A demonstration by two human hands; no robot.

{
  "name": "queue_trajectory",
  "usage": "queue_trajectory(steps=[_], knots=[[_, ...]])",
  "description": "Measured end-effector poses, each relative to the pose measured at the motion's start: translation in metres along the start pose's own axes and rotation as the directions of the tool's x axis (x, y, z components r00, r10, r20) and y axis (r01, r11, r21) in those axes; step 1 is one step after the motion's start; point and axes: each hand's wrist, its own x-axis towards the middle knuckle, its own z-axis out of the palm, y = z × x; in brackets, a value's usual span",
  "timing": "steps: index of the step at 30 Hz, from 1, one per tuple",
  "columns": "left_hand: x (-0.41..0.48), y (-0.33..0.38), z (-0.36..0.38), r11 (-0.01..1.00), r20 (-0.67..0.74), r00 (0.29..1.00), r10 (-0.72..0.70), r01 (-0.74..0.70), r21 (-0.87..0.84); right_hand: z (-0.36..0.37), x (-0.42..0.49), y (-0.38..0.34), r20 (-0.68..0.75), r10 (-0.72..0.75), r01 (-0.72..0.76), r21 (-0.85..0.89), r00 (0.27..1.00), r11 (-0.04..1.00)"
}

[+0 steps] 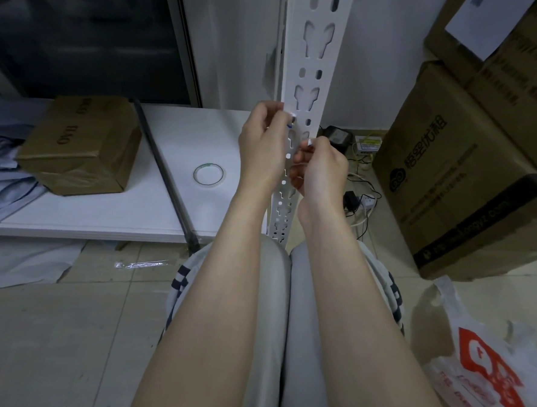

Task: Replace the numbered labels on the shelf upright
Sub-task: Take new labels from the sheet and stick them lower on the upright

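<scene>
A person sits on the floor, knees in grey trousers (274, 298) drawn up just short of the foot of the white shelf upright (312, 63). Down to the right of the upright, close to the person, lies a white plastic bag (485, 383) with red print.

Both bare forearms reach forward to the upright, which rises from the floor between them, punched with slots and holes. The left hand (261, 143) is against the upright's left edge with its fingers curled, and thumb and forefinger nip a small white label (293, 114). The right hand (322, 172) sits a little lower, on the upright's front and right side. It is curled too, pinching a tiny white scrap (309, 142) at its fingertips. Both bits are too small to read or to name for sure.

Left of the upright a white shelf board (183, 135) lies low. On it are a roll of clear tape (208, 184) near the left wrist, then a black rod (165, 172) running front to back, then a brown carton (82, 144) farther left.

Right of the upright, power adapters (336, 135) and tangled cables (360, 202) sit on the floor, with big stacked cardboard boxes (451, 170) beyond them.

Behind and left of the upright is a dark window (83, 28).
</scene>
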Motion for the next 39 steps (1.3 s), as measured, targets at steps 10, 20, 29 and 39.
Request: queue_trajectory(steps=[10, 20, 29, 39], knots=[[0.0022, -0.0057, 0.0003, 0.996, -0.006, 0.998, 0.064, -0.064, 0.067, 0.0007, 0.0001, 0.0005, -0.013, -0.006, 0.006, -0.016, 1.000, 1.000], [-0.0026, -0.0011, 0.0005, 0.999, -0.008, 1.000, 0.022, -0.022, 0.025, -0.0001, -0.0008, 0.0007, -0.002, -0.004, 0.004, -0.018, 1.000, 1.000], [-0.0006, 0.0001, -0.0003, 0.998, 0.018, 0.999, 0.042, -0.043, 0.054, -0.0005, -0.0004, 0.0009, -0.002, -0.002, 0.002, -0.011, 1.000, 1.000], [-0.0008, -0.0022, 0.0004, 0.998, -0.018, 0.999, 0.038, -0.037, 0.056, -0.0010, 0.0014, 0.0002, -0.009, 0.000, 0.000, -0.011, 1.000, 1.000]])
